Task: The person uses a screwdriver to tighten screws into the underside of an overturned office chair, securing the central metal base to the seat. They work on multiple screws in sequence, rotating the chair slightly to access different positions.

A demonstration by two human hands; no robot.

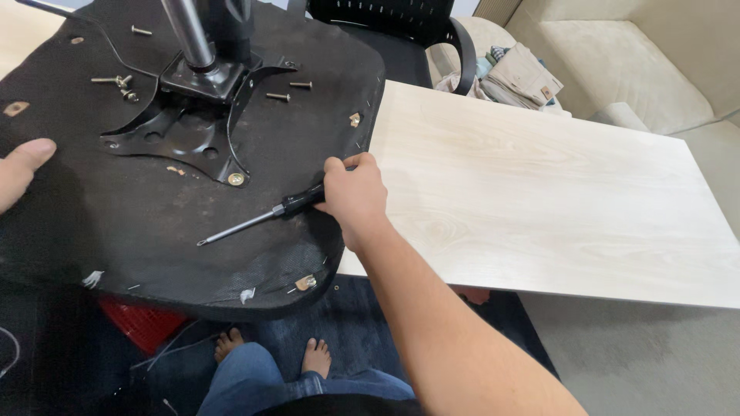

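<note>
An upturned black chair seat (116, 223) lies on the left end of a pale wooden table (539, 192). Bolted to its underside is a black metal mounting plate (189, 127) with a grey gas-lift column (189, 35) rising from it. My right hand (354, 196) grips the black handle of a screwdriver (262, 218), whose steel shaft points left across the seat, tip near the fabric. My left hand (21, 169) rests on the seat's left edge, thumb showing, holding nothing that I can see. Loose bolts (116, 81) lie beside the plate.
More bolts (289, 91) lie to the right of the plate. A black chair backrest with armrest (432, 35) stands behind the table. A beige sofa (632, 62) holds folded clothes (520, 77). Below are my bare feet (270, 350) on a dark rug and a red object (142, 323).
</note>
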